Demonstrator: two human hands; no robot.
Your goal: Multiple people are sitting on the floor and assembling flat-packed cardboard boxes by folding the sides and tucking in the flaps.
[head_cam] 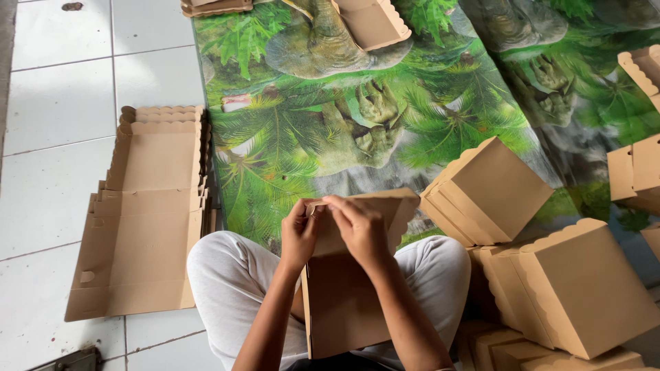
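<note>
Two hands, left hand [298,233] and right hand [359,227], pinching half-folded cardboard box [344,302], flat blanks [148,213] beside knee

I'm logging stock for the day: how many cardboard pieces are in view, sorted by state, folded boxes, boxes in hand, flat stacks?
Folded boxes at the right, fully in view: 2, the upper box and the lower box
Box being folded in the left hand and right hand: 1, the half-folded box
Stack of flat blanks: 1
Total: 4; boxes cut off at the edges are not counted.

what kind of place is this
Probably a home or small workshop floor used for folding boxes: white floor tiles, a green printed mat, a stack of flat cardboard blanks and folded brown boxes beside the seated person.
</note>
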